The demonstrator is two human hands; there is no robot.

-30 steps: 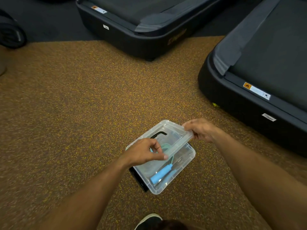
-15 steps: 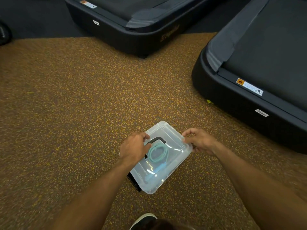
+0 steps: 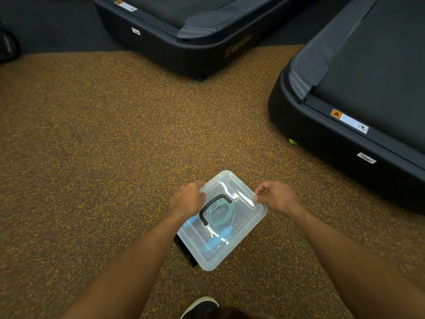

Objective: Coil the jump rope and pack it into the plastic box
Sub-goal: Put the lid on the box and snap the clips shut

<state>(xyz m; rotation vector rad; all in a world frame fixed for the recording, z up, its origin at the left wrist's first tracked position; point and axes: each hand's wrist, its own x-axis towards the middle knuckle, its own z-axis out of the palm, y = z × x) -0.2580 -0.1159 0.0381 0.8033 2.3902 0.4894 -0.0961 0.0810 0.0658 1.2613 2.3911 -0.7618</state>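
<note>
Hands grip the clear lid over the coiled jump rope, left hand and right hand fingers curled shut on its edges, beside treadmills with unreadable warning labels.

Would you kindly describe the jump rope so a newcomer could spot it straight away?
Start at the two dark treadmill decks, then drop to the speckled brown floor in front of them, where both hands hold a clear plastic box. The jump rope lies inside, seen through the lid: a mint-green coil with light-blue handles, unlike the black carry handle above it.
</note>
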